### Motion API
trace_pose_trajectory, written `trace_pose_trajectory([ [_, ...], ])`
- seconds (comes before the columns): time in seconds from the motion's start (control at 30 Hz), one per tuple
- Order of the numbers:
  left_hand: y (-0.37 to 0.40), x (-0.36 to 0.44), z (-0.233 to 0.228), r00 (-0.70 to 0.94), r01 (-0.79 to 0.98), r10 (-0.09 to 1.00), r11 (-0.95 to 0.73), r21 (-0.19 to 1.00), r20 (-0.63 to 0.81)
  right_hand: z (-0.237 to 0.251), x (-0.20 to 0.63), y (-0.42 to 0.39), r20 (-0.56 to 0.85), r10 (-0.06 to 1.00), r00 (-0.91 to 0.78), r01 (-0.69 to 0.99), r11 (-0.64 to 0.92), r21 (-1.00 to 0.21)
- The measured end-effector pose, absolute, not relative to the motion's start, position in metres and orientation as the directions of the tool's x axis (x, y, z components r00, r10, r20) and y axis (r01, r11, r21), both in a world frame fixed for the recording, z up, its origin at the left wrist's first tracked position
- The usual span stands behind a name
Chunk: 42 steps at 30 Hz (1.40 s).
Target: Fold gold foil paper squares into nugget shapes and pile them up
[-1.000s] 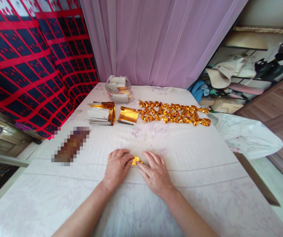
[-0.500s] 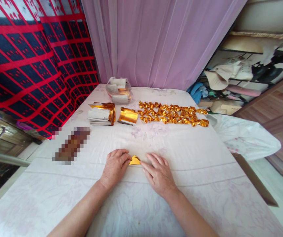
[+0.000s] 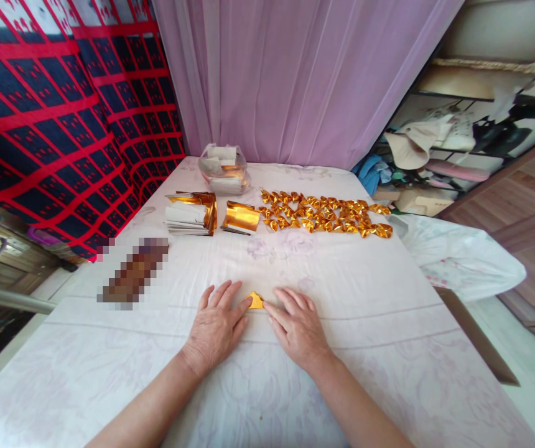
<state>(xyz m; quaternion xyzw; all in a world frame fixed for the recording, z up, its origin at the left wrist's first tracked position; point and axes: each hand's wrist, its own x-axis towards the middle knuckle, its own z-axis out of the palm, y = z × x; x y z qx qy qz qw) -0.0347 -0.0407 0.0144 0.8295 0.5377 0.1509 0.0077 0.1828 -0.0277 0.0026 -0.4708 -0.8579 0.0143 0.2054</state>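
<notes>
A small folded piece of gold foil paper [image 3: 255, 301] lies on the white cloth-covered table [image 3: 342, 292], pressed flat between my two hands. My left hand [image 3: 214, 325] rests palm down with fingers spread, its thumb on the paper's left edge. My right hand [image 3: 297, 325] lies flat too, its index fingertip on the paper's right edge. At the far side of the table sit several finished gold folded pieces [image 3: 326, 213] in rows, a loose gold sheet [image 3: 241, 218] and a stack of gold and white sheets [image 3: 191, 214].
A clear plastic bag of paper [image 3: 225, 168] stands at the table's far end before a pink curtain [image 3: 295, 74]. A blurred dark object [image 3: 133, 272] lies left of my hands. A red and navy blanket [image 3: 53, 118] hangs on the left, cluttered shelves [image 3: 449, 143] on the right.
My left hand's fingers have uncurled and spread flat on the cloth. More of the gold paper shows between my hands. The right hand has shifted slightly.
</notes>
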Motion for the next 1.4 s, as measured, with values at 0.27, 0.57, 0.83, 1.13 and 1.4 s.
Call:
trace_pose_trajectory([
  [0.27, -0.038, -0.046, 0.008, 0.336, 0.889, 0.904, -0.398, 0.228, 0.265, 0.002, 0.184, -0.028, 0.352, 0.815, -0.461, 0.799, 0.553, -0.236],
  [0.57, -0.027, -0.038, 0.011, 0.267, 0.885, 0.921, -0.35, 0.306, 0.283, 0.009, 0.168, -0.02, 0.337, 0.812, -0.476, 0.798, 0.56, -0.222],
  [0.83, -0.028, -0.04, 0.01, 0.251, 0.894, 0.929, -0.33, 0.303, 0.271, 0.005, 0.175, -0.02, 0.271, 0.834, -0.481, 0.822, 0.536, -0.191],
  [1.13, -0.028, -0.041, 0.011, 0.255, 0.886, 0.929, -0.336, 0.321, 0.269, 0.007, 0.179, -0.026, 0.306, 0.806, -0.507, 0.805, 0.569, -0.166],
  [1.4, -0.026, -0.044, 0.012, 0.271, 0.886, 0.929, -0.343, 0.311, 0.252, 0.008, 0.186, -0.027, 0.293, 0.802, -0.52, 0.788, 0.583, -0.197],
])
